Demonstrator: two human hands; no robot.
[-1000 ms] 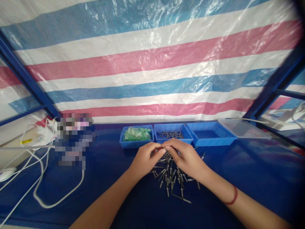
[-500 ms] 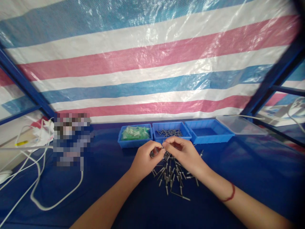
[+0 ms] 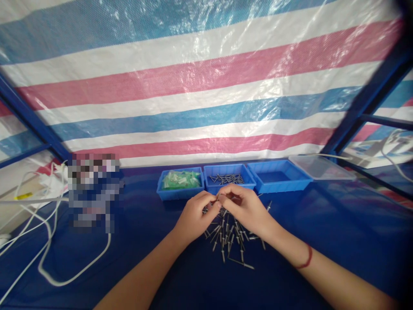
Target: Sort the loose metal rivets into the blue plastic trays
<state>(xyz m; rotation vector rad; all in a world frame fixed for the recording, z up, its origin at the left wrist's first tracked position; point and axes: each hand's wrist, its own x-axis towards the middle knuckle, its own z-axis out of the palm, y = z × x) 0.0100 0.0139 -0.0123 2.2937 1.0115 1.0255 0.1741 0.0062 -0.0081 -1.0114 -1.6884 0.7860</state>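
My left hand (image 3: 197, 217) and my right hand (image 3: 243, 209) meet fingertip to fingertip above the pile. Both are closed in a pinch. Whatever lies between the fingertips is too small and too covered to make out. Below them, a loose heap of silvery blind rivets (image 3: 223, 236) spreads over the blue table (image 3: 193, 284), partly hidden by the hands. Just behind the hands, the middle blue bin (image 3: 209, 186) holds several more thin metal pieces that look like rivets.
To the left stands a blue bin (image 3: 180, 194) with a green bag and pale pieces. A third blue bin (image 3: 284, 187) and a clear lid (image 3: 322, 167) lie to the right. White cables (image 3: 48, 275) loop across the left side. A striped sheet (image 3: 206, 94) hangs behind.
The view has shifted slightly, so everything sits a little further left. My hands stay pinched together over the rivets, with the fingertips slightly closer.
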